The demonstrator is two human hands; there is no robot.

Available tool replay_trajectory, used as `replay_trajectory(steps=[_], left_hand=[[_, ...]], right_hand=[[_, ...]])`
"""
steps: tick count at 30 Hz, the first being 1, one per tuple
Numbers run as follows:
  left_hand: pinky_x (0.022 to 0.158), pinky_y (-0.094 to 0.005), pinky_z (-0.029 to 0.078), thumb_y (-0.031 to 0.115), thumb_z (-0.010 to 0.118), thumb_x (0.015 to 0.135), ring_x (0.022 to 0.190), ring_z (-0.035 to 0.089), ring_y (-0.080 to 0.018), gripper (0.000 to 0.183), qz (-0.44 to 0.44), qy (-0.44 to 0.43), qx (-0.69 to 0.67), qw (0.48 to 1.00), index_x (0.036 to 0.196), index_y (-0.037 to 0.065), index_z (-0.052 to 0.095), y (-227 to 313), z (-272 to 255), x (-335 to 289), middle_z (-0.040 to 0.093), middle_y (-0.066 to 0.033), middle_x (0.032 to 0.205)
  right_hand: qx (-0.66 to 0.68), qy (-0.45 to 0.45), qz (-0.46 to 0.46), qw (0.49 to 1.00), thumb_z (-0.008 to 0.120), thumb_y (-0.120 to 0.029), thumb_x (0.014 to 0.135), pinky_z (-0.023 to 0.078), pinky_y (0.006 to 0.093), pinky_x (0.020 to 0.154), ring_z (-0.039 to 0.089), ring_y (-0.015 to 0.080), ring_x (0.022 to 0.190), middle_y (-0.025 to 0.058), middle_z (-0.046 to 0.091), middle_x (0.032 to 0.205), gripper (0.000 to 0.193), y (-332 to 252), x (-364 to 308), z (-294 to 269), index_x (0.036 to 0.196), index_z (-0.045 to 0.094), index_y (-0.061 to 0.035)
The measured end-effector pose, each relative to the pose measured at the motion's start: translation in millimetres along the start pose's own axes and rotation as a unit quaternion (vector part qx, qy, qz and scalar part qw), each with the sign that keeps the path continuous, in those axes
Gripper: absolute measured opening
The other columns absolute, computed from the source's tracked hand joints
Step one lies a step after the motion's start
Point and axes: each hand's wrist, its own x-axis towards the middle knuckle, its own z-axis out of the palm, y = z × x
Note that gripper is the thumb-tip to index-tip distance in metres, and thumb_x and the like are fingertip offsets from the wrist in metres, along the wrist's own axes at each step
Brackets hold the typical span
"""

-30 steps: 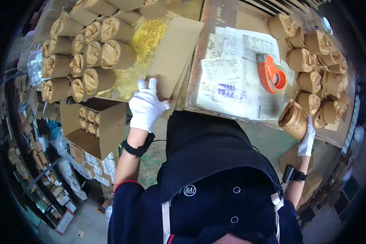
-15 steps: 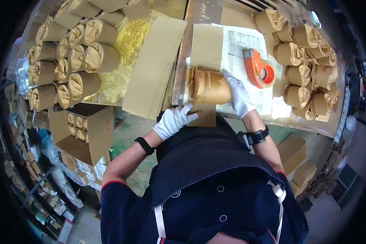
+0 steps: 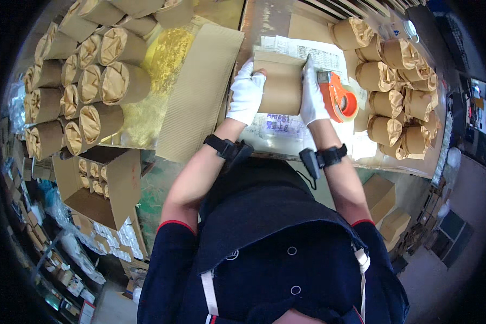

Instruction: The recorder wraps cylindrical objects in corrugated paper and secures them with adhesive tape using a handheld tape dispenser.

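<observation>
the orange tape dispenser (image 3: 332,93) blocks the right hand (image 3: 314,97) rightward, with room over the papers (image 3: 272,136) nearer the body

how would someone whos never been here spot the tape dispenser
On the worktable with printed sheets, look between the right hand and the brown cylinders with crumpled paper ends. The tape dispenser lies there, just right of that hand. Its bright orange body sets it apart from its brown and white neighbours.

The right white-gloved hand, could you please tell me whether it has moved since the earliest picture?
Yes, leftward: the right white-gloved hand was right of the orange tape dispenser and is now left of it.
</observation>
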Motion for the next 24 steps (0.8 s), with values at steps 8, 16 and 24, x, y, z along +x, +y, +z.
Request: replay_trajectory(steps=[8,16,24], left_hand=[[0.088,-0.0328,0.05,-0.006,0.062,0.074,0.101,0.057,-0.0256,0.043,0.065,-0.059,-0.004,0.996,0.113,0.012,0.066,-2,-20,-25,0.057,-0.0105,0.111],[0.096,-0.045,0.048,0.027,0.079,0.068,0.113,0.055,-0.0426,0.043,0.361,-0.177,0.232,0.886,0.11,0.021,0.072,5,-27,-57,0.048,-0.018,0.141],[0.095,-0.0478,0.049,0.04,0.085,0.06,0.113,0.055,-0.0459,0.111,0.131,-0.248,0.44,0.853,0.152,0.022,0.026,52,-2,-68,0.038,-0.0223,0.145]], right_hand=[[-0.335,0.095,-0.225,0.91,0.041,-0.04,0.104,0.051,0.0343,0.081,0.066,0.0359,0.092,0.022,0.068,0.101,0.052,14,6,5,0.127,0.058,0.0023],[-0.57,0.099,-0.471,0.666,0.065,-0.034,0.089,0.043,0.0377,0.046,0.058,0.0246,0.056,0.004,0.06,0.065,0.027,3,15,-111,0.107,0.069,-0.0138],[-0.67,0.095,-0.237,0.697,0.069,-0.064,0.075,0.052,0.037,0.059,0.066,0.0286,0.063,0.0152,0.065,0.066,0.061,41,-5,-155,0.079,0.069,-0.0026]])
